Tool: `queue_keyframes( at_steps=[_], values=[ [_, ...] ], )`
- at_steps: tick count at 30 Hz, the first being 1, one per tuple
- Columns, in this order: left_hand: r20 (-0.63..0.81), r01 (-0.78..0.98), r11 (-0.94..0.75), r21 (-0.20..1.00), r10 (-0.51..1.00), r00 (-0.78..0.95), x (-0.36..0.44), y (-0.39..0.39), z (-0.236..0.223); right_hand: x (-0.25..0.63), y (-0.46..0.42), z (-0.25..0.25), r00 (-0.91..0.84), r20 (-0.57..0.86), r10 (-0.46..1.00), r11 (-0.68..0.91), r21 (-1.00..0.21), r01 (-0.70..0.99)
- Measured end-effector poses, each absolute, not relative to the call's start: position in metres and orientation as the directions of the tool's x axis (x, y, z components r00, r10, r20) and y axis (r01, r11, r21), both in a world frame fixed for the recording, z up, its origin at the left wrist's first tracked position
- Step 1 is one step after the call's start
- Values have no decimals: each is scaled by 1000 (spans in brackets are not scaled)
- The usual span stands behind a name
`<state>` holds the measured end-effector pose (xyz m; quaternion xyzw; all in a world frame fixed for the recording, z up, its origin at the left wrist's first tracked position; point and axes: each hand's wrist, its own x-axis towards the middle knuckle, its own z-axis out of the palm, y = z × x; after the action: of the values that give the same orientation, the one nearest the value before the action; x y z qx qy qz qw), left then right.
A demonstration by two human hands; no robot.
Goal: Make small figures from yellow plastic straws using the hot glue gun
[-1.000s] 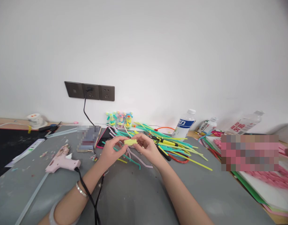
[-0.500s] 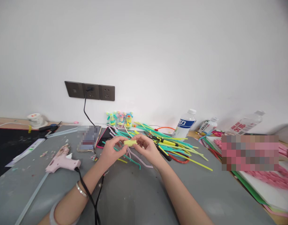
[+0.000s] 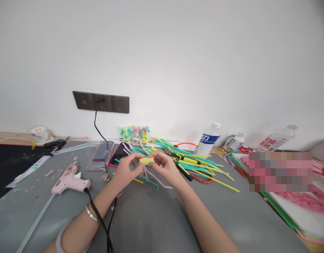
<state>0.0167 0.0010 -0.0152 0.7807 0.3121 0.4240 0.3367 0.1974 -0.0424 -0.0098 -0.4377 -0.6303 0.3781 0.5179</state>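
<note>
A small pale-yellow fuzzy piece (image 3: 146, 161), seemingly bent or wound pipe cleaner, is held above the table between both hands. My left hand (image 3: 128, 169) pinches its left end, thumb below and fingers above. At the other end, my right hand (image 3: 165, 166) has its thumb and fingertips closed on it. Behind and below the hands lie loose lilac pipe cleaners (image 3: 159, 179) and teal pipe cleaners (image 3: 148, 182). A larger spread of yellow and teal pipe cleaners (image 3: 217, 175) reaches to the right, with yellow-and-black pliers (image 3: 189, 160) among them.
A pink glue gun (image 3: 72, 182) lies left, its black cord (image 3: 102, 219) passing over my left forearm. Several small pipe-cleaner figures (image 3: 135, 134) stand by the wall. A phone (image 3: 119, 153) lies behind my left hand. A water bottle (image 3: 208, 140) leans at the back right; papers (image 3: 280, 203) lie right.
</note>
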Motion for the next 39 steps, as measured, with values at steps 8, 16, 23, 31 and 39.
queue_keyframes(
  at_steps=[8, 16, 23, 31, 39],
  values=[
    [417, 193, -552, 811, 778, 470, 18, 1, -16, 194, -44, -5, -84, 307, 948, 317, -934, 164],
    [388, 119, -499, 858, 783, 486, 18, 0, -17, 195, -42, -8, -74, 287, 955, 293, -952, 90],
    [383, 18, -447, 894, 786, 484, 18, 0, -21, 197, -39, -11, -70, 194, 979, 181, -971, -155],
    [443, -97, -474, 875, 705, 553, 16, 3, -23, 185, -49, -7, -251, 81, 965, -1, -951, -311],
    [497, -98, -562, 821, 620, 607, 16, 0, -23, 178, -53, -9, -314, 85, 946, -36, -933, -359]
  ],
)
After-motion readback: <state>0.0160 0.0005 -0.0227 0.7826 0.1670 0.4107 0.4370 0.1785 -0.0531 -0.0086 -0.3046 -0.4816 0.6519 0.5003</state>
